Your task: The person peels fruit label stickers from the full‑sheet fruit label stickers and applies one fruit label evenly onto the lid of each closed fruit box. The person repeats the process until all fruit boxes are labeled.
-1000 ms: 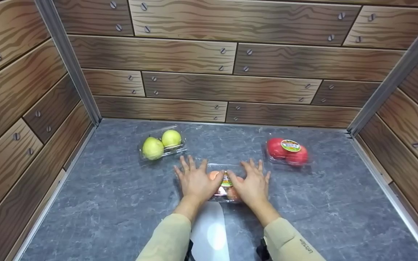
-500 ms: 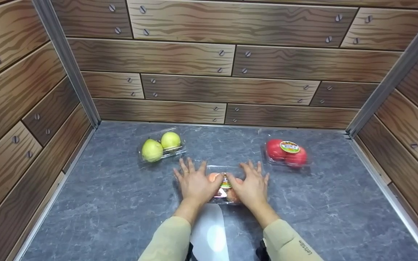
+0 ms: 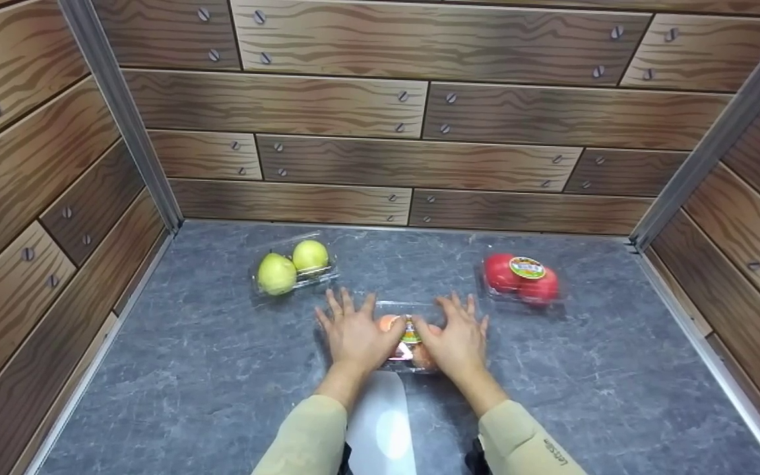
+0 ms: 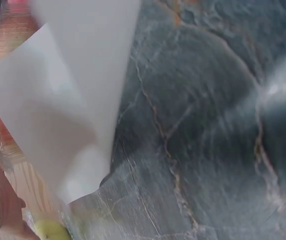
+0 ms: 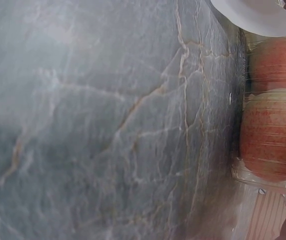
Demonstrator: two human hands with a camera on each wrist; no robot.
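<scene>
A clear plastic pack of orange-red round fruit (image 3: 423, 357) lies in the middle of the table, with an oval label (image 3: 410, 331) on top. My left hand (image 3: 357, 335) rests on its left part and my right hand (image 3: 457, 338) on its right part. Both have their fingers spread and thumbs close together by the label, and they cover the pack's ends. In the right wrist view, large speckled red fruit (image 5: 272, 135) shows through the clear wall. A white sheet (image 3: 380, 412) extends from the pack's near side between my forearms; the left wrist view shows it bent.
A clear pack of two yellow-green pears (image 3: 278, 274) sits at the back left. At the back right is another clear pack, holding red fruit (image 3: 502, 272) under an oval label. Wood-patterned walls (image 3: 327, 155) enclose the grey marbled table (image 3: 208, 369) at the back and sides.
The head view has shifted very slightly. Both hands stay in the same place on the pack, and the fruit packs have not moved.
</scene>
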